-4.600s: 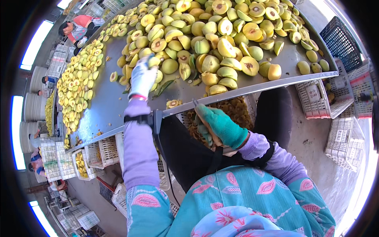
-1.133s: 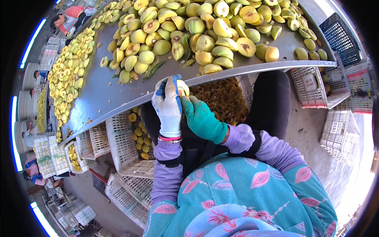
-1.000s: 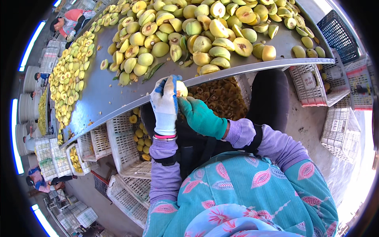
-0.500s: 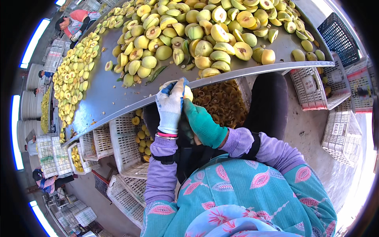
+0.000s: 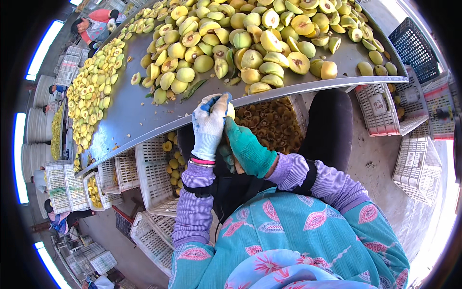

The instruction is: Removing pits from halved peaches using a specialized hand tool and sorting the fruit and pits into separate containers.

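Fingers (image 5: pixel 211 108) of the white-gloved left hand (image 5: pixel 208 127) are kept closed round a yellow fruit (image 5: pixel 230 111), now raised nearer the table edge (image 5: pixel 288 90), with the green-gloved right hand (image 5: pixel 245 147) pressed just beneath, so pitting seems underway.

the surface (image 5: pixel 120 115) lies bare in a strip along its near edge, left of the left hand (image 5: pixel 209 126), open for a hand to pass. straight ahead, the heap of halved fruit (image 5: pixel 240 43) crowds the surface to its rim. below the edge, the pit bin (image 5: pixel 272 125) and white crates (image 5: pixel 154 178) fill the room around the right hand (image 5: pixel 245 149).
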Motion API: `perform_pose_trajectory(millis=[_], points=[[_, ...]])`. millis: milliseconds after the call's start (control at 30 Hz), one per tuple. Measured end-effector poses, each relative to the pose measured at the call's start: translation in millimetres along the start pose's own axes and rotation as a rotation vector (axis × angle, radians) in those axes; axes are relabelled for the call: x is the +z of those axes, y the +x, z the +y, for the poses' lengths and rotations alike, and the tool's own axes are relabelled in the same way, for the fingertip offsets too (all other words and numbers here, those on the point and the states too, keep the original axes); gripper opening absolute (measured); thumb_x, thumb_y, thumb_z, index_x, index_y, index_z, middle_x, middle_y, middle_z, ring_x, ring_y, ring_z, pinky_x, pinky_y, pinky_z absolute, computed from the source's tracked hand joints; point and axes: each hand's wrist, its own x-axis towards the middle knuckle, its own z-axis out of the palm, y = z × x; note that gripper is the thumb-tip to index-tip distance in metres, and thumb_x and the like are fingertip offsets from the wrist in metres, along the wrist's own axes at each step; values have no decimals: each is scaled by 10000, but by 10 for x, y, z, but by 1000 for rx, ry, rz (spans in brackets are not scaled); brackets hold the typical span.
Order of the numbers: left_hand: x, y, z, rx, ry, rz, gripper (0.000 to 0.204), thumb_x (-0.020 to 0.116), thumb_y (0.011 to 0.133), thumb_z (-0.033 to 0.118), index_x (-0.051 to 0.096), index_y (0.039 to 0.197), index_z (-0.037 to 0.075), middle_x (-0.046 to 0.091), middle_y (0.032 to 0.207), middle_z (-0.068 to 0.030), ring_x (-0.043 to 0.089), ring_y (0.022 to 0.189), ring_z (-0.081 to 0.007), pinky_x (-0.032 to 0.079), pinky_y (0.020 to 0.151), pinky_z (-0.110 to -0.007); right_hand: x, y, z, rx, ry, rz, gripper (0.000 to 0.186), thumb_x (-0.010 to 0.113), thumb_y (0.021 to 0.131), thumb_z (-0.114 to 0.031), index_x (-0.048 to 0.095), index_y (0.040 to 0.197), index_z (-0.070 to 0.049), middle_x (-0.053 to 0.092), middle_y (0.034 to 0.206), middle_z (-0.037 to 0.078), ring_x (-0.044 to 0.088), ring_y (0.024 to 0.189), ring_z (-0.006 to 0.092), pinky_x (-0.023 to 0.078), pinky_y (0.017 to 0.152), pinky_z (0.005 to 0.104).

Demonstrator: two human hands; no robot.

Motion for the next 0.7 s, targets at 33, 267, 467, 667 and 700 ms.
perform_pose_trajectory(millis=[33, 267, 467, 667, 700], points=[[2, -6, 20, -71, -80, 5, 281, 634, 839, 249, 649, 866, -31, 637, 764, -65, 574, 682, -108, 463, 650, -259, -18, 46, 33, -124, -107, 39, 501, 364, 923, -546, 493, 783, -82, 459, 517, 39, 407, 347, 157, 345, 305, 316], [44, -25, -111, -196, -394, 82, 297, 616, 865, 258, 635, 904, -36, 659, 819, -56, 584, 698, -97, 477, 639, -235, -12, -54, -73, -69, -79, -6, 492, 367, 940, -497, 517, 844, -38, 470, 535, 70, 432, 362, 175, 366, 322, 354], [33, -6, -53, -186, -303, 18, 290, 596, 875, 247, 640, 914, -37, 662, 844, -67, 589, 731, -107, 477, 681, -242, -88, 122, 32, -285, -356, 53, 454, 376, 947, -484, 494, 857, -55, 455, 540, 44, 412, 369, 152, 339, 318, 320], [19, -74, -120, -105, -293, 54, 303, 577, 890, 249, 630, 937, -45, 662, 852, -91, 609, 726, -142, 498, 665, -269, -45, -96, -39, -102, -92, -89, 426, 391, 940, -498, 465, 796, -104, 433, 516, 18, 403, 362, 129, 343, 338, 293], [36, -116, -125, -173, -508, 19, 315, 569, 897, 265, 609, 969, -39, 656, 869, -113, 621, 716, -176, 515, 652, -294, -83, -91, -47, -103, -95, -91, 426, 391, 940, -498, 465, 796, -104, 433, 516, 18, 403, 362, 129, 343, 338, 293]])
